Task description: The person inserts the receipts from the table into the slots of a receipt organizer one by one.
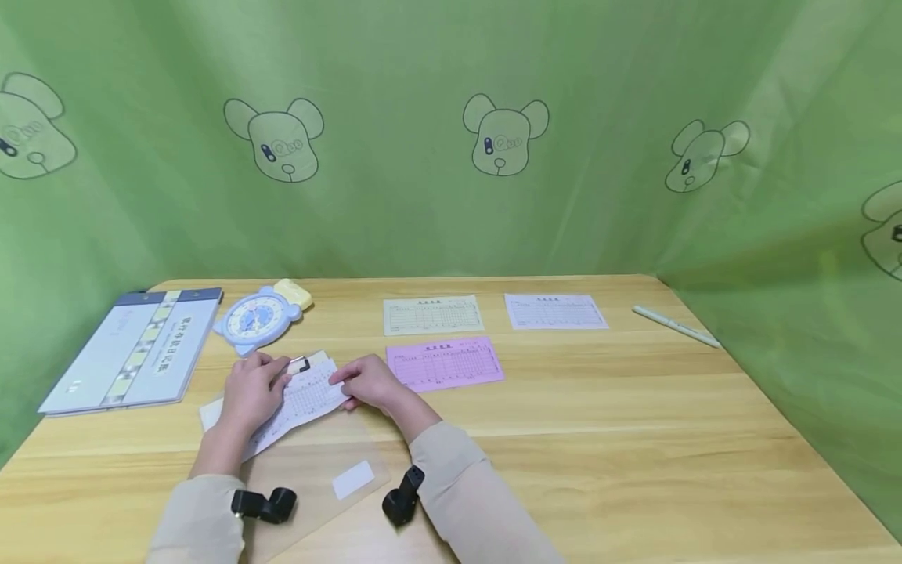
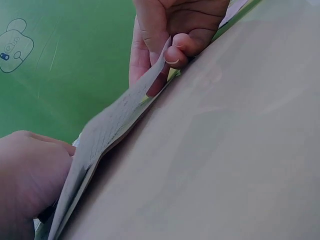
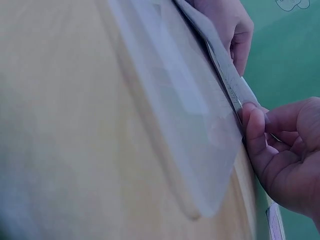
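Observation:
My left hand (image 1: 250,395) pinches a black binder clip (image 1: 304,365) with a silver handle at the top of some white printed slips. By its right edge, the top slip (image 1: 310,399) is held between the thumb and fingers of my right hand (image 1: 369,381). In the left wrist view the slip (image 2: 112,122) bows up from the layer beneath. Under the slips lies a clear plastic folder (image 1: 310,470) with a white label (image 1: 353,479). The right wrist view shows the right fingers (image 3: 257,127) curled at the slip's edge.
A pink slip (image 1: 445,365) lies just right of my right hand, with a pale green slip (image 1: 433,315) and a white-lilac slip (image 1: 555,312) behind. A pen (image 1: 676,326) is at far right. Leftward are a ledger book (image 1: 134,352), a blue clock (image 1: 257,319) and a yellow block (image 1: 293,293).

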The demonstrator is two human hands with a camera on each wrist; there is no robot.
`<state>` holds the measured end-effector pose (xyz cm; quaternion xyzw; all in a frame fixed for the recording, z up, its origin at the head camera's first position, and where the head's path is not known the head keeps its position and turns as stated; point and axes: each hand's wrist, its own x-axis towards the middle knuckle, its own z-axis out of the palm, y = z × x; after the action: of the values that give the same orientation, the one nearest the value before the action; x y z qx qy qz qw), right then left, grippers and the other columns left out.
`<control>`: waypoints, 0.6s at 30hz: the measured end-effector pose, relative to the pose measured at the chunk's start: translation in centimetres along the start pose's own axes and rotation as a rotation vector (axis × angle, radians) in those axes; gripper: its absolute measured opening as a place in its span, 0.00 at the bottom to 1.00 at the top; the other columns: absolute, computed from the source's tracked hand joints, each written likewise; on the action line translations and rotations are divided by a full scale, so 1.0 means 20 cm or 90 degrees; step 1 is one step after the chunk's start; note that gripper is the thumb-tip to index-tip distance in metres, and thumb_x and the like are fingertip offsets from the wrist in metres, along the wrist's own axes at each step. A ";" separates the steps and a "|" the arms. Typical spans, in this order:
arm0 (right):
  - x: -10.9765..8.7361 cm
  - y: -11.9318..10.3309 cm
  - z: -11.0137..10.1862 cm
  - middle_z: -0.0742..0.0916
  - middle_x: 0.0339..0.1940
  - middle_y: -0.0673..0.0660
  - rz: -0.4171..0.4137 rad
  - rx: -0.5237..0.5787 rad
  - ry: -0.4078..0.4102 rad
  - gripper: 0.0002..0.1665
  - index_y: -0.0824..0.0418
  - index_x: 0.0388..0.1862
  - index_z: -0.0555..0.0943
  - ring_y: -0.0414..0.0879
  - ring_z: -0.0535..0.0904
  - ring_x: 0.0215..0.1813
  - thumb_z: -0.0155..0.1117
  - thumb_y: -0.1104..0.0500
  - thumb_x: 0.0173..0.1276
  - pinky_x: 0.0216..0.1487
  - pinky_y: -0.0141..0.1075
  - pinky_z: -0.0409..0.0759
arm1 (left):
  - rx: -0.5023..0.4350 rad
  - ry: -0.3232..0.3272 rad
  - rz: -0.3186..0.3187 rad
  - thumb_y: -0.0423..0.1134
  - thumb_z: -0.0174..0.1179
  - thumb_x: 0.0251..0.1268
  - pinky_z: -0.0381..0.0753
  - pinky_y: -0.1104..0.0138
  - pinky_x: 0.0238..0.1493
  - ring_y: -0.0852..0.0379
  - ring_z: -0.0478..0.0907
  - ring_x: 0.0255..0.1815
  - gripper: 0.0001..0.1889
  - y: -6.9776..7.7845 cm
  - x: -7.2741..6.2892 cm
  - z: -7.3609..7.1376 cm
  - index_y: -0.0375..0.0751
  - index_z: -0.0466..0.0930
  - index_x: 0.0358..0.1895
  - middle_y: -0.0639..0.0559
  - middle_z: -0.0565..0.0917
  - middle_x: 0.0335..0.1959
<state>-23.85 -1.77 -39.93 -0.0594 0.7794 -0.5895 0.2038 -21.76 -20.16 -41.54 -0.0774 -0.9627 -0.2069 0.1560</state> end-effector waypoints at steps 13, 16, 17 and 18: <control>0.01 0.00 0.00 0.79 0.23 0.58 0.000 -0.004 0.005 0.15 0.71 0.32 0.80 0.42 0.72 0.14 0.50 0.80 0.48 0.17 0.28 0.73 | 0.034 0.003 0.030 0.32 0.54 0.56 0.62 0.53 0.39 0.42 0.63 0.37 0.14 -0.02 0.00 0.02 0.31 0.75 0.46 0.38 0.70 0.34; 0.00 0.00 0.00 0.79 0.23 0.58 -0.003 -0.004 0.006 0.16 0.71 0.33 0.80 0.41 0.72 0.14 0.50 0.80 0.48 0.17 0.28 0.73 | 0.031 -0.002 0.024 0.33 0.53 0.57 0.62 0.54 0.39 0.43 0.63 0.38 0.14 -0.01 0.00 0.02 0.30 0.74 0.47 0.38 0.70 0.34; 0.00 0.00 0.00 0.79 0.23 0.58 -0.004 -0.005 0.006 0.16 0.71 0.33 0.80 0.41 0.71 0.14 0.50 0.80 0.48 0.17 0.28 0.73 | 0.031 -0.003 0.022 0.33 0.53 0.58 0.62 0.54 0.39 0.43 0.63 0.38 0.14 -0.01 0.00 0.02 0.30 0.74 0.47 0.38 0.69 0.34; 0.00 0.00 0.00 0.79 0.23 0.58 -0.006 -0.005 0.007 0.16 0.71 0.33 0.80 0.41 0.71 0.14 0.49 0.80 0.47 0.17 0.28 0.72 | 0.030 -0.002 0.023 0.33 0.52 0.58 0.62 0.54 0.39 0.43 0.63 0.38 0.15 -0.01 0.00 0.02 0.29 0.73 0.47 0.37 0.69 0.34</control>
<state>-23.83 -1.87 -39.88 -0.0607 0.7826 -0.5875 0.1968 -21.87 -20.21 -41.97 -0.0917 -0.9661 -0.1808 0.1597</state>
